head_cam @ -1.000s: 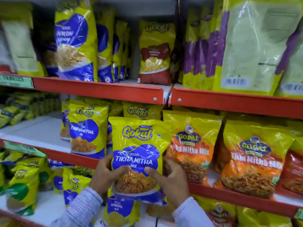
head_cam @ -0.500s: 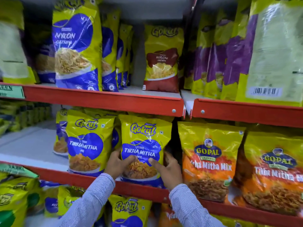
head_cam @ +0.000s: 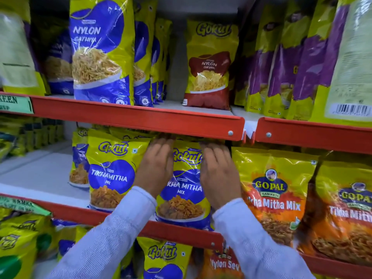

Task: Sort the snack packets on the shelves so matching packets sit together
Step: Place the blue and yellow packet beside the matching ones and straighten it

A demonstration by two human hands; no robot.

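We press our left hand (head_cam: 159,168) and right hand (head_cam: 218,176), fingers flat, against the yellow-and-blue plastic Gokul Tikha Mitha packet (head_cam: 184,190), upright on the red-edged middle shelf (head_cam: 181,231) beside its match (head_cam: 112,174).

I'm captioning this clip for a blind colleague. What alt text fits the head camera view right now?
Two hands, left and right, press flat on a Gokul Tikha Mitha packet standing on the middle shelf, beside a matching packet on its left and orange Gopal packets on its right. Nylon Gathiya packets and a Nylon Chevda packet stand on the shelf above.
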